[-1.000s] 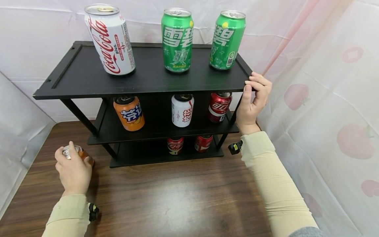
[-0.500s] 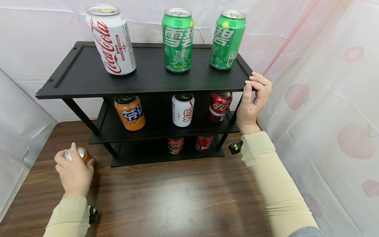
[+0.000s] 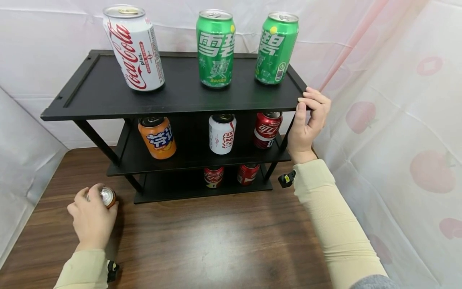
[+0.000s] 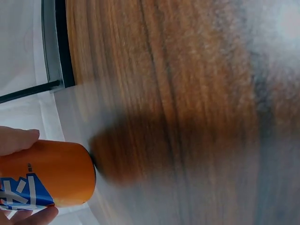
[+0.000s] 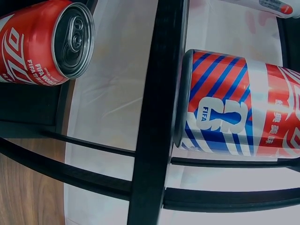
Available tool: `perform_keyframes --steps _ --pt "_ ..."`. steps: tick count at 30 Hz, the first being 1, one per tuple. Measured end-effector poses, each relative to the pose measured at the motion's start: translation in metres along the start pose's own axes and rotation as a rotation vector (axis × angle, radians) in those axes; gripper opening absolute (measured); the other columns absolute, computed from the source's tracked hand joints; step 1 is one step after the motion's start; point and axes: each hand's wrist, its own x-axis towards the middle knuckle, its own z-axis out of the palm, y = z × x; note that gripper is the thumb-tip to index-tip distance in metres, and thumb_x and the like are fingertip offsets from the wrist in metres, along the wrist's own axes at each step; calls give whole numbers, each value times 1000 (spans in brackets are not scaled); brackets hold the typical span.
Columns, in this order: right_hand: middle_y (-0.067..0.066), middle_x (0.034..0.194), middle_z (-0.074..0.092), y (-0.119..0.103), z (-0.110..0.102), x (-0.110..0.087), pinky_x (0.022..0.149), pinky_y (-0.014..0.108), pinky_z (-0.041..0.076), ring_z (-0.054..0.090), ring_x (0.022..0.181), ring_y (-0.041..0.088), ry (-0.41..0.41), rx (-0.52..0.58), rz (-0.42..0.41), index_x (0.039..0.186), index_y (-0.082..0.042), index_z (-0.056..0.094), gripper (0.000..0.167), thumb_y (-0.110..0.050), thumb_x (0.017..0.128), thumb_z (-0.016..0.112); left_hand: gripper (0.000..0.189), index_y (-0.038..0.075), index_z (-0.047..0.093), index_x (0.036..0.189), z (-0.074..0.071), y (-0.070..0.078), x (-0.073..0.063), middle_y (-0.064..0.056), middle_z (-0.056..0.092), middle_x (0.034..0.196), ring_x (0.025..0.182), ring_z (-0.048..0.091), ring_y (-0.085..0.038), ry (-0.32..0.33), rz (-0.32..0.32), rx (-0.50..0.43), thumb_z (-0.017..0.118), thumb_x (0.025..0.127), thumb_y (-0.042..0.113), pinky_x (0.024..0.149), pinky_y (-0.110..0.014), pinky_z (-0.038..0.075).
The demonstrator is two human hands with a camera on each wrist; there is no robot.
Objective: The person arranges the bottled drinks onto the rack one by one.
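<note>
My left hand (image 3: 92, 218) grips an orange soda can (image 3: 108, 197) at the left of the table, beside the black shelf rack (image 3: 180, 98). In the left wrist view the orange can (image 4: 70, 171) shows a blue label, and its base is close to the tabletop; I cannot tell whether they touch. With my right hand (image 3: 308, 122) I hold the front right corner of the rack's top board, thumb in front and fingers over the edge. The right wrist view shows a red cola can (image 5: 225, 105) on the middle shelf and another red can (image 5: 40, 42) on the bottom shelf.
On the top board stand a white Coca-Cola can (image 3: 135, 52) and two green cans (image 3: 215, 52). The middle shelf bears an orange can (image 3: 157, 138), a white can (image 3: 221, 136) and a red can (image 3: 267, 130). Two red cans (image 3: 213, 177) stand on the bottom shelf. White curtains surround the table (image 3: 216, 241).
My left hand has brought the orange can slightly right and nearer to me, and the can's lid has turned. The right hand and the rack have stayed put.
</note>
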Motion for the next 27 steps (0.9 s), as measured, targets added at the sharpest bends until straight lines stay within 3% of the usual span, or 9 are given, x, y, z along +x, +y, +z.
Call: perform_keyframes --steps 14,27 --pt "26 97 57 1 1 0 102 45 43 56 107 39 4 5 2 86 11 57 37 -25 90 56 63 9 53 136 -4 5 -13 -29 46 137 119 43 -52 21 -18 -54 79 78 8 69 -71 38" --pt "25 97 57 3 0 -1 103 46 43 55 107 39 8 11 -2 85 12 57 36 -24 90 55 75 18 52 140 -7 27 -24 -27 49 130 101 54 -53 41 53 -71 86 73 13 62 -68 40"
